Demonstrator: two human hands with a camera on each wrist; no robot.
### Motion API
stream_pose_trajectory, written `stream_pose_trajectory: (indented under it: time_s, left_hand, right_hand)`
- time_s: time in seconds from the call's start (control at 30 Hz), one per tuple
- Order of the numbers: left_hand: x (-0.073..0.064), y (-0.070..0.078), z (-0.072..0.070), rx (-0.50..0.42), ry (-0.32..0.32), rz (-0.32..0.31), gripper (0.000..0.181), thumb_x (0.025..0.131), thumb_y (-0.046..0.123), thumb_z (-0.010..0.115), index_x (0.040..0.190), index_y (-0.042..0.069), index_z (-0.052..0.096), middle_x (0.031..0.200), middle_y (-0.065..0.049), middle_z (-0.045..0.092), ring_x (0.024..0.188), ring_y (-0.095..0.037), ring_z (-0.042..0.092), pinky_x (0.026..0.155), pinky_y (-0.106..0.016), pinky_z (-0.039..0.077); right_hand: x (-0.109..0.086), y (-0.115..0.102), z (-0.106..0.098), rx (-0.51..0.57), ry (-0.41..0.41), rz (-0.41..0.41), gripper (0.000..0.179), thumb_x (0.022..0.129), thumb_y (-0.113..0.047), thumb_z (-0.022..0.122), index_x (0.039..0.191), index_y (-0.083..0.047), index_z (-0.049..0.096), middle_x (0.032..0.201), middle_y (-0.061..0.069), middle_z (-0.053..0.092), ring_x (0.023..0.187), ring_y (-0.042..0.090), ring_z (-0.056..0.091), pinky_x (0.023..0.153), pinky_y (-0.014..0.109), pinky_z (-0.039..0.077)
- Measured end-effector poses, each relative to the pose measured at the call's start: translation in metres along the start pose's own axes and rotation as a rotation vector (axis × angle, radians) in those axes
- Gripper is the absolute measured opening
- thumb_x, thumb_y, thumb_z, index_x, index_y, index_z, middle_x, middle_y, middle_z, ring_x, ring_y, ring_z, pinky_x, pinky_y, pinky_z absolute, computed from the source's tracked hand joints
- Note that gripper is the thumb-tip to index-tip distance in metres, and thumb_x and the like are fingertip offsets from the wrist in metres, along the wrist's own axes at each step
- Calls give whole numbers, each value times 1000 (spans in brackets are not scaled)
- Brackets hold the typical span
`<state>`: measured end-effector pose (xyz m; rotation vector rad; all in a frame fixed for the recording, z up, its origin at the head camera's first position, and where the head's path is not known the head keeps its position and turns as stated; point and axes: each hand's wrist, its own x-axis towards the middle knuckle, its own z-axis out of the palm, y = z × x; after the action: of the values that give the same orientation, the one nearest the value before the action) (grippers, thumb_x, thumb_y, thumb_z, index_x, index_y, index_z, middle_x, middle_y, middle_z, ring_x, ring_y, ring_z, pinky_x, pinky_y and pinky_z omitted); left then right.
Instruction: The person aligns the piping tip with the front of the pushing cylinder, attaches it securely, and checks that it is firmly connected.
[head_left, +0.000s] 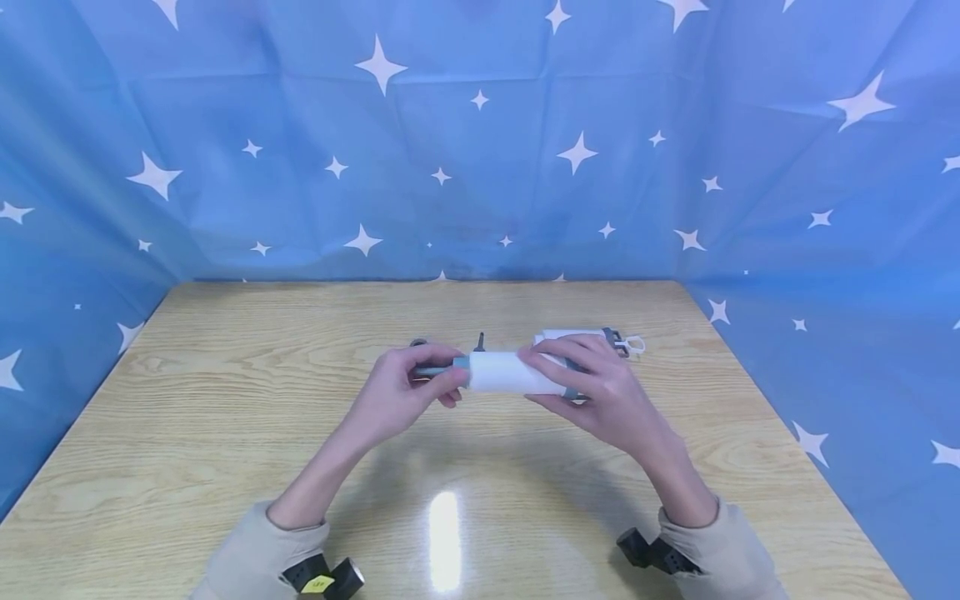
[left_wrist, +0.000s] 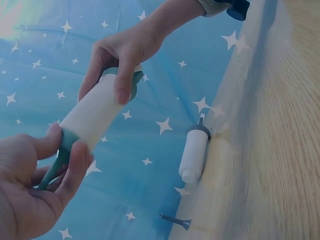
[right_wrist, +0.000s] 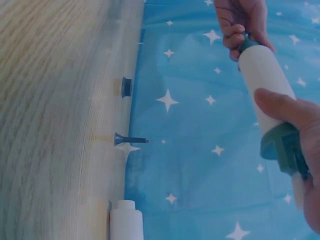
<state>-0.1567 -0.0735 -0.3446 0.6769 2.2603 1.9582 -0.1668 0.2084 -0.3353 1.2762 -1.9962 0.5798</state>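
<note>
Both hands hold a white cylinder with teal ends (head_left: pixel 495 372), which looks like an icing syringe, level above the table. My left hand (head_left: pixel 405 385) pinches its tapered teal nozzle (left_wrist: pixel 59 162) between thumb and fingers. Around the other end of the white barrel curls my right hand (head_left: pixel 600 383), close to the teal collar (right_wrist: pixel 281 145). The right wrist view shows a pale rod sticking out past that collar, partly hidden by the hand. In the left wrist view, the nozzle meets the barrel.
A second white syringe (left_wrist: pixel 194 152) with a dark collar and a ring handle (head_left: pixel 634 344) lies behind my right hand. A small dark nozzle (head_left: pixel 480 342) stands on the wooden table (head_left: pixel 225 433). Left of it sits a short dark round piece (right_wrist: pixel 127 87). Star-patterned blue cloth (head_left: pixel 480 167) surrounds the table.
</note>
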Motion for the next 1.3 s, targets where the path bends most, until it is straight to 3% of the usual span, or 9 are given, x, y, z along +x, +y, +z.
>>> stream_pose_trajectory:
  time_s: [0.2, 0.37, 0.53, 0.8, 1.1, 1.2, 1.3]
  left_hand:
    - [-1, 0, 1, 84, 24, 33, 25, 92, 12, 76, 115, 2, 71, 104, -11, 69, 76, -21, 68, 69, -34, 61]
    - [-2, -1, 4, 180, 47, 150, 24, 91, 8, 77, 113, 2, 71, 106, -10, 69, 77, -19, 68, 66, -32, 61]
    - [-2, -4, 6, 274, 73, 281, 24, 88, 8, 79, 110, 2, 71, 104, -7, 70, 82, -16, 67, 71, -29, 61]
    - [-1, -9, 8, 328, 84, 389, 25, 86, 6, 80, 109, 0, 71, 103, -8, 71, 90, -19, 67, 76, -28, 60]
    - [1, -12, 10, 311, 88, 360, 27, 88, 6, 78, 112, -2, 69, 104, -9, 70, 89, -19, 68, 76, -26, 60]
    - [3, -15, 10, 267, 90, 289, 27, 90, 7, 77, 114, -2, 67, 106, -11, 69, 86, -18, 69, 74, -27, 61]
    - [5, -21, 8, 208, 95, 183, 26, 91, 6, 75, 115, -1, 67, 107, -11, 68, 83, -18, 70, 72, -29, 61]
  right_hand:
    - [-3, 0, 2, 22, -51, 54, 43, 98, -44, 65, 125, -12, 72, 115, 10, 72, 104, 34, 65, 86, 51, 57]
    - [-5, 1, 2, 87, -79, 110, 47, 96, -48, 66, 125, -11, 72, 116, 10, 72, 103, 32, 66, 81, 46, 57]
    - [-9, 3, 2, 147, -107, 163, 51, 94, -50, 68, 127, -11, 72, 119, 9, 72, 106, 31, 67, 86, 45, 56]
    - [-13, 7, -1, 221, -154, 201, 54, 92, -49, 70, 129, -10, 70, 119, 8, 73, 108, 28, 67, 80, 42, 58]
    - [-13, 12, 0, 204, -194, 250, 51, 87, -35, 81, 129, -11, 70, 121, 8, 71, 108, 26, 66, 69, 32, 57]
    - [-14, 13, -1, 177, -238, 318, 55, 82, -26, 86, 132, -11, 68, 125, 9, 68, 105, 24, 63, 64, 28, 54]
    - [-18, 16, -1, 171, -297, 403, 59, 80, -19, 88, 134, -9, 65, 129, 11, 65, 105, 24, 61, 67, 31, 53]
